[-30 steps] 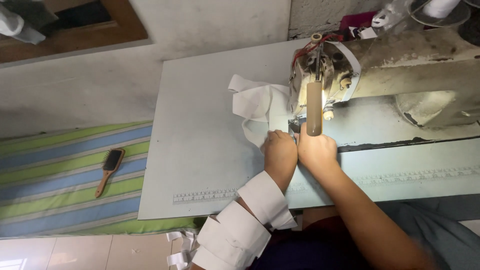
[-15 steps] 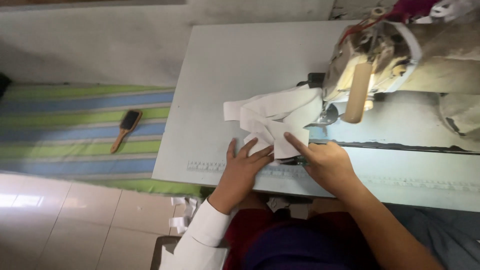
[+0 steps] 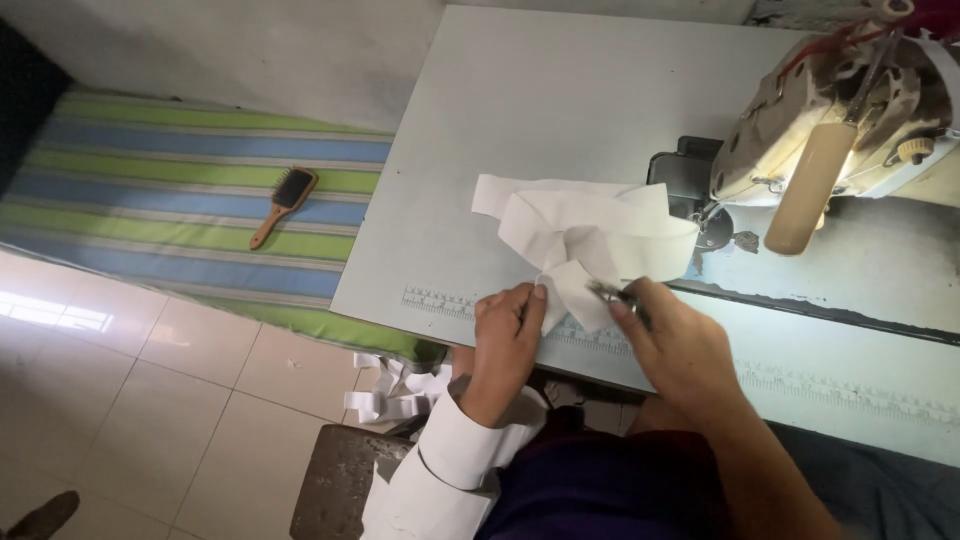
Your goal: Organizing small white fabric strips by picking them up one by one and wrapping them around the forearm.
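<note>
Pale sewing table [image 3: 480, 130], tiled floor [image 3: 150, 400] — left hand [image 3: 505, 335] pinching white strip [image 3: 580, 225], right hand [image 3: 675, 335] gripping snips [image 3: 612, 293].

fabric strips [image 3: 585, 228] sit on the table [image 3: 500, 130], sewing machine [image 3: 850, 130] at 3 o'clock, hairbrush [image 3: 284, 205] on the mat [image 3: 150, 190] at 9.

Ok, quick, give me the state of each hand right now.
Left hand: closed, pinching the end of the white fabric strip at the table edge.
Right hand: closed on small metal snips, their tip at the strip.
</note>
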